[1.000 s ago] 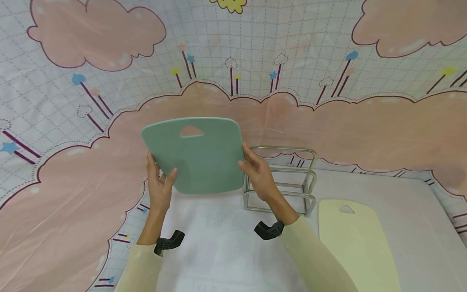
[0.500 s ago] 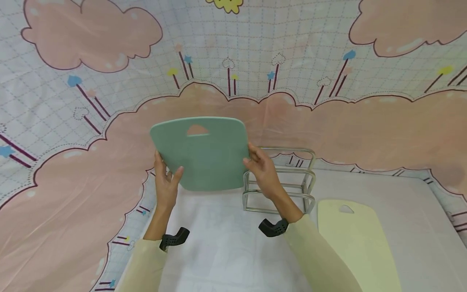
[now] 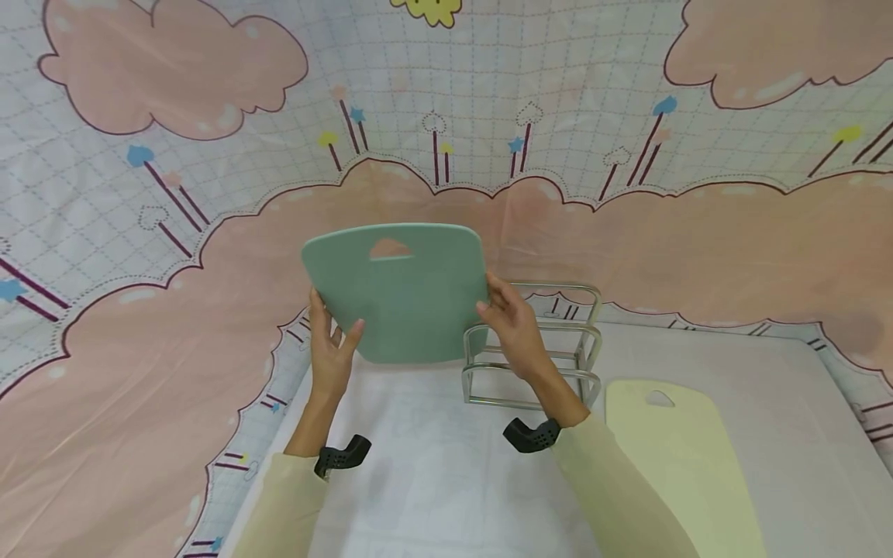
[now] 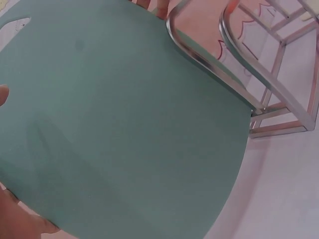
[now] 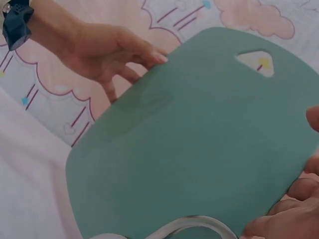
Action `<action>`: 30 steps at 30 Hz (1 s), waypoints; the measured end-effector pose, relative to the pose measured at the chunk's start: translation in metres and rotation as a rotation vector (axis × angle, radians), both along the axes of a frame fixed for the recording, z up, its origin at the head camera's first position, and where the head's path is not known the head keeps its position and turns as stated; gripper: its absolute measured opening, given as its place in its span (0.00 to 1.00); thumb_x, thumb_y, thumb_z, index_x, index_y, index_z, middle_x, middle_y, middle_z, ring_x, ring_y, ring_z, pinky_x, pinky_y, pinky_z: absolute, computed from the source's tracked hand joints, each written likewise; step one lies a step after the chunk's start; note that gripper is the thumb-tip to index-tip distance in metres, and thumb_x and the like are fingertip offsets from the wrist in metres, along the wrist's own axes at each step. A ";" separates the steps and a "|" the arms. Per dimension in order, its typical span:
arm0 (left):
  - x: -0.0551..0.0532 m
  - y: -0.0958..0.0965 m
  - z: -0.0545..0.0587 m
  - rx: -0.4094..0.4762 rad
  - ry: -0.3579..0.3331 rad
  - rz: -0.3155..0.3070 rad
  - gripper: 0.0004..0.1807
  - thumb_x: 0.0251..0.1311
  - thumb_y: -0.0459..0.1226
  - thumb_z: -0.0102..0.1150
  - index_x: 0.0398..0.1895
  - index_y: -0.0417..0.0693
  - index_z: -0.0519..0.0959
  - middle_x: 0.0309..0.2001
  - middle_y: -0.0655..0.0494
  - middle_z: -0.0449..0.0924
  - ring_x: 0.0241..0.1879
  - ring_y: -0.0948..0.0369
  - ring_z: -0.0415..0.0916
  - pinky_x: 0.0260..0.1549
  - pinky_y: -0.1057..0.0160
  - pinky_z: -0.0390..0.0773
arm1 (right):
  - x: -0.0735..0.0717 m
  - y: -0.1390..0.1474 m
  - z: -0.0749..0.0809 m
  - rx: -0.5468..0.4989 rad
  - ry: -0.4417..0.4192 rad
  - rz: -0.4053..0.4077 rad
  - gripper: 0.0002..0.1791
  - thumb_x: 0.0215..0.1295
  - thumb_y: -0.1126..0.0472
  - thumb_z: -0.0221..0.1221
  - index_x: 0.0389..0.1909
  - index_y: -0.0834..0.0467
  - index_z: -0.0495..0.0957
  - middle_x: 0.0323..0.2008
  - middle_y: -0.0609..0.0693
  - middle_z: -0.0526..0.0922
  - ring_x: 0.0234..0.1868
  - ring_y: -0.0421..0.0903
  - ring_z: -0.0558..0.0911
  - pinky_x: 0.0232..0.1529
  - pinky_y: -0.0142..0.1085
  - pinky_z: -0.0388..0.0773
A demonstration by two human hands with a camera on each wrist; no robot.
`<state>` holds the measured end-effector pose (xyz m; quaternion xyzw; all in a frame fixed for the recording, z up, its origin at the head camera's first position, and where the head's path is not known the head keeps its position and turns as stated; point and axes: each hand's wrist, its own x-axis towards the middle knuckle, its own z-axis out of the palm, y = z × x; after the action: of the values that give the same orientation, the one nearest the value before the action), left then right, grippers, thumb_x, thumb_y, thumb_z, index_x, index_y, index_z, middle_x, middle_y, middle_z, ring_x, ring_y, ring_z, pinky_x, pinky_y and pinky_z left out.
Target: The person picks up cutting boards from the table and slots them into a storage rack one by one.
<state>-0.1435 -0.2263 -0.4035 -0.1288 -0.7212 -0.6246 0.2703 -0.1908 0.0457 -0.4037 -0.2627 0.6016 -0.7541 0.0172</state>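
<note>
A green cutting board (image 3: 412, 302) with a cut-out handle hole is held upright above the white table, its hole at the top. My left hand (image 3: 333, 353) grips its left edge, thumb on the near face and fingers behind. On the right edge my right hand (image 3: 515, 329) pinches it in the same way. The board's lower right corner reaches behind the front left bars of a metal rack (image 3: 589, 349). In the left wrist view, a bar of the rack (image 4: 209, 67) crosses in front of the board's face (image 4: 124, 129). The right wrist view shows both hands at opposite edges of the board (image 5: 189, 144).
A pale yellow cutting board (image 3: 677, 465) lies flat on the table to the right of the rack, partly under the right sleeve's line. Behind the white table (image 3: 432, 449) hangs a cloth (image 3: 684, 240) printed with pink clouds.
Both hands have moved right together with the green cutting board, carrying its right part from beside the rack to behind its left bars. The rack and yellow board have stayed in place.
</note>
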 end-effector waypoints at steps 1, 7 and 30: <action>0.000 0.001 0.000 -0.006 -0.001 0.000 0.45 0.60 0.22 0.53 0.76 0.43 0.41 0.74 0.46 0.38 0.73 0.47 0.38 0.61 0.32 0.45 | 0.000 0.001 0.000 -0.003 0.008 -0.002 0.34 0.72 0.63 0.49 0.73 0.68 0.46 0.72 0.59 0.52 0.71 0.50 0.55 0.66 0.41 0.59; 0.000 0.005 0.001 -0.050 -0.026 0.000 0.46 0.61 0.23 0.53 0.76 0.44 0.40 0.74 0.45 0.37 0.72 0.45 0.38 0.61 0.33 0.47 | 0.001 0.009 0.002 0.039 0.052 -0.030 0.32 0.72 0.68 0.48 0.73 0.67 0.47 0.72 0.58 0.52 0.71 0.52 0.56 0.66 0.44 0.58; -0.003 0.023 0.009 -0.054 -0.085 -0.122 0.46 0.60 0.22 0.48 0.76 0.43 0.34 0.75 0.45 0.30 0.73 0.45 0.35 0.62 0.34 0.46 | 0.005 0.039 0.009 0.144 0.086 -0.120 0.33 0.72 0.66 0.51 0.73 0.64 0.50 0.71 0.56 0.56 0.70 0.50 0.59 0.66 0.49 0.57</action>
<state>-0.1466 -0.2034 -0.3944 -0.1530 -0.7395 -0.6251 0.1974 -0.1860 0.0850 -0.3944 -0.2562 0.6693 -0.6966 -0.0348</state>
